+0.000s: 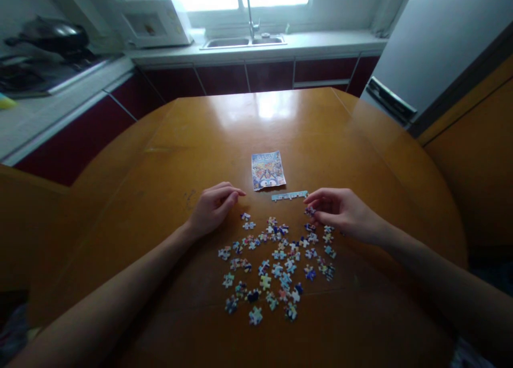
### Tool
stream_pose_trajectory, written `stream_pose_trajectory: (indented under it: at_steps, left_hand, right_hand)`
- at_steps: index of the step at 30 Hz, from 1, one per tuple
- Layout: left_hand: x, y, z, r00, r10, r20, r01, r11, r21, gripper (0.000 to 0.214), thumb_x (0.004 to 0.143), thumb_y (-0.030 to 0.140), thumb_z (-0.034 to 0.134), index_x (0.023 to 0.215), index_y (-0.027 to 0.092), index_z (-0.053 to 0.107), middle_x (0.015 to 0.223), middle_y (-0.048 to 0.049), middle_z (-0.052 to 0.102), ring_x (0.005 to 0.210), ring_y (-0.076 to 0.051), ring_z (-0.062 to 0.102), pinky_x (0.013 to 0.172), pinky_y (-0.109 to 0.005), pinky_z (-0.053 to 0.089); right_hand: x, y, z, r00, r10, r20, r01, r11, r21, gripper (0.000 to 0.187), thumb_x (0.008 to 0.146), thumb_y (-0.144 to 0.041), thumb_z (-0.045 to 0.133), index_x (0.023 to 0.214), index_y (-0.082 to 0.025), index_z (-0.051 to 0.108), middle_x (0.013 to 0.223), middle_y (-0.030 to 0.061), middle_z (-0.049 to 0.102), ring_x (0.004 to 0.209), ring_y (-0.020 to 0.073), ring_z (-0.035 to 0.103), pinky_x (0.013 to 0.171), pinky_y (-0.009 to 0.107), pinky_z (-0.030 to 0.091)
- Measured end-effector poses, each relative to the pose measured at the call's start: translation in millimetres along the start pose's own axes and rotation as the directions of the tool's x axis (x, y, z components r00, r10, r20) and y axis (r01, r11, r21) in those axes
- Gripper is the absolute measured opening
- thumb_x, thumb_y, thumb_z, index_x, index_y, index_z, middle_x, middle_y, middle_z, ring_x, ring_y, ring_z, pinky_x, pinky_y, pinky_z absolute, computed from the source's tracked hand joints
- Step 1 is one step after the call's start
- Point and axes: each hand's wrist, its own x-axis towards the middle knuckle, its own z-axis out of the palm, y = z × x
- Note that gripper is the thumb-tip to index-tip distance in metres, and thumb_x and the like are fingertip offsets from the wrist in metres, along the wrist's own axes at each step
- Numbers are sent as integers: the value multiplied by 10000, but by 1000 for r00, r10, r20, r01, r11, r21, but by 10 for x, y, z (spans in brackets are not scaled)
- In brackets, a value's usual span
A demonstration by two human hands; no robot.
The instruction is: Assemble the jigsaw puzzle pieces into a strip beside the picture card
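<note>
Just nearer than the picture sheet [268,170] lies the puzzle strip [289,195], with loose pieces [277,270] nearer still. Right of the sheet, the right hand [336,210] pinches one puzzle piece [310,211] in its grip (a stray knuckle could bump the strip askew). Left of it, the left hand [214,206] curls; whether that grip holds anything, I cannot tell.

Multicoloured puzzle pieces [265,281], glossy orange-brown table [192,143]
</note>
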Motion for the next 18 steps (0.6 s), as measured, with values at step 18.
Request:
stream_pose_trajectory:
  at_steps: [18]
  left_hand:
    - [-24, -23, 4, 1000, 15, 21, -15, 1000, -1, 254, 983, 274, 509, 936, 159, 731, 756, -31, 614, 678, -139, 559, 628, -262, 427]
  right_hand:
    - [98, 101, -172, 998, -3, -68, -20, 942, -336, 201, 772, -228, 699, 951, -150, 746, 887, 84, 769, 761, 181, 697, 695, 323, 574]
